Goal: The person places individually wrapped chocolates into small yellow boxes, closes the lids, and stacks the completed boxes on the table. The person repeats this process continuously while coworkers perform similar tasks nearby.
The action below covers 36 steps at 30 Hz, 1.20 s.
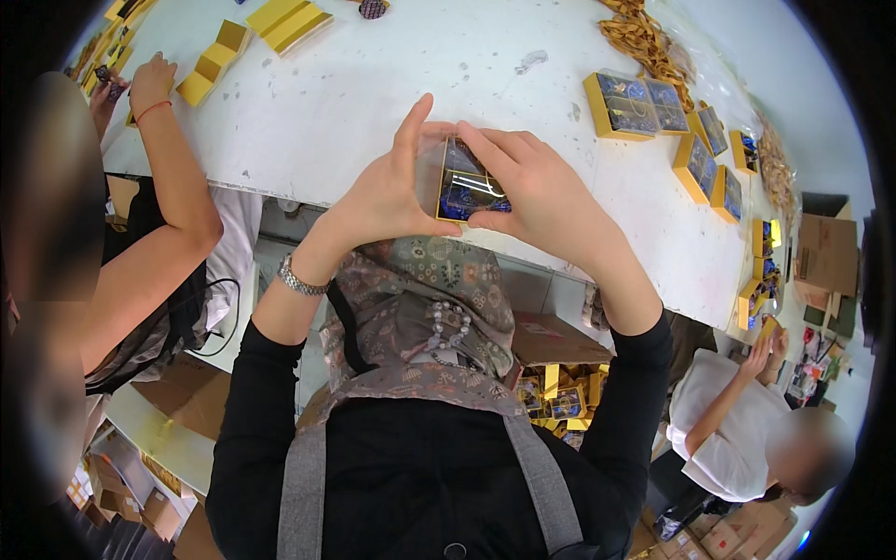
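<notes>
Between my hands, over the near edge of the white table, is a small yellow box with a clear cover and dark blue contents. My right hand grips its right side, fingers over the top corner and thumb at the lower edge. My left hand curves around the left side, its thumb by the lower edge and its index finger raised; a clear plastic part shows between that hand and the box. Whether the left fingertips press on it cannot be told.
Finished-looking yellow boxes stand at the right, near a heap of golden ribbons. Open yellow boxes lie at the upper left by a co-worker's arm. Another person works at the right. A carton of boxes stands below the table.
</notes>
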{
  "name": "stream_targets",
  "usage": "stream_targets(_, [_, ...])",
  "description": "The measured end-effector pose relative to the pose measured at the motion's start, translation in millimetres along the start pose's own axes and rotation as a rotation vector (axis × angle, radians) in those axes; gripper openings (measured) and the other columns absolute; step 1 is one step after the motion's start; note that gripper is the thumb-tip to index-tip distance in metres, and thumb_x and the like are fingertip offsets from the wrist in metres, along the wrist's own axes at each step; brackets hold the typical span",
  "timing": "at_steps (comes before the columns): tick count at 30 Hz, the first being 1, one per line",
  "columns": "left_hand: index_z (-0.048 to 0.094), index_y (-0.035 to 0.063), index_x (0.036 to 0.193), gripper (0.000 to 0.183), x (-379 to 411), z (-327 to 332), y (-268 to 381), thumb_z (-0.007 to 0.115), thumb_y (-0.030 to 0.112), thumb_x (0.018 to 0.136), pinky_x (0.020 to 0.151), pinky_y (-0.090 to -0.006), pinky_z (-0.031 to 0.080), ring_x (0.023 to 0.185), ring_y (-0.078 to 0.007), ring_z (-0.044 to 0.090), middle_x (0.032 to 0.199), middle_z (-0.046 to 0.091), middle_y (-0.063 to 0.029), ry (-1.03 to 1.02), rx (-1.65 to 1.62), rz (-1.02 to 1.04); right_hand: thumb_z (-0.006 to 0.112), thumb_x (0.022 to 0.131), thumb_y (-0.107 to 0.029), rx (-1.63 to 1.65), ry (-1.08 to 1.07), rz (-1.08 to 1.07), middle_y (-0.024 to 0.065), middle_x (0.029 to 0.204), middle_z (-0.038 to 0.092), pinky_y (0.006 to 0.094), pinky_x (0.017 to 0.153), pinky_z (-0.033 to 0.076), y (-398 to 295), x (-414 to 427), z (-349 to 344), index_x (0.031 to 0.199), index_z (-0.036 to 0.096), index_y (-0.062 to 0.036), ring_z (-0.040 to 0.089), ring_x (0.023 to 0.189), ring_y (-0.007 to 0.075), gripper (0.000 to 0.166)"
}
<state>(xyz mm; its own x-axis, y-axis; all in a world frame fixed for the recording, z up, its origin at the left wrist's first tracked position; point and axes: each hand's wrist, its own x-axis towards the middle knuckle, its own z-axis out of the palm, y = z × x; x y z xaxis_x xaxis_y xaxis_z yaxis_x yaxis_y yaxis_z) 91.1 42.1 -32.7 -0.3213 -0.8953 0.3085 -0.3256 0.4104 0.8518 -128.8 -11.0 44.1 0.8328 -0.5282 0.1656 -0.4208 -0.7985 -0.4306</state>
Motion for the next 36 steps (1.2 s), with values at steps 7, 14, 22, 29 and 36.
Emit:
stream_targets(7, [0.033,0.0008,0.149,0.098,-2.6,-12.9,30.4,0.084,0.036,0.073,0.112,-0.0466,0.037,0.136,-0.0418,0.044,0.147,0.041,-0.0257,0.036,0.316,0.053,0.087,0.062,-0.031,-0.248,0.048,0.115,0.0212,0.135,0.053,0.0473,0.088,0.05,-9.9,-14.1,15.5,0.144,0.046,-0.0088,0.058,0.11,0.0365,0.094])
stream_targets(14, [0.028,-0.0165,0.145,0.075,-7.0,25.1,48.5,0.056,0.036,0.098,0.116,-0.0507,0.028,0.144,-0.0493,0.025,0.147,0.034,-0.0383,0.075,0.359,-0.27,0.087,0.058,-0.031,-0.208,0.229,0.116,0.0236,0.136,0.052,0.0452,0.088,0.051,-5.6,-13.6,38.2,0.142,0.045,-0.0005,0.058,0.11,0.0357,0.099])
stream_targets(22, [0.016,-0.0152,0.15,0.07,-12.2,34.0,50.0,0.043,0.031,0.104,0.122,-0.0482,0.009,0.151,-0.0463,-0.001,0.159,0.005,-0.0369,0.124,0.056,-0.293,0.089,0.054,-0.03,-0.185,0.288,0.124,0.0239,0.138,0.051,0.0447,0.09,0.05,-9.6,-17.1,44.0,0.141,0.045,0.0009,0.057,0.114,0.035,0.102])
stream_targets(29, [0.026,-0.011,0.15,0.066,-2.8,24.3,31.1,0.052,0.019,0.096,0.12,-0.048,0.019,0.149,-0.0468,0.012,0.158,0.014,-0.0357,0.176,0.314,-0.139,0.091,0.054,-0.036,-0.223,0.2,0.094,0.025,0.141,0.05,0.0453,0.095,0.048,-9.4,-15.1,36.5,0.139,0.046,0.0031,0.056,0.118,0.036,0.104])
stream_targets(36, [0.038,-0.0035,0.145,0.092,5.7,13.2,29.5,0.081,0.035,0.074,0.108,-0.0429,0.043,0.133,-0.0387,0.044,0.149,0.036,-0.0214,-0.021,0.397,0.02,0.075,0.082,-0.027,-0.171,0.516,0.33,0.0274,0.142,0.048,0.0475,0.104,0.042,-14.6,-53.3,64.2,0.136,0.047,0.009,0.05,0.126,0.0424,0.071])
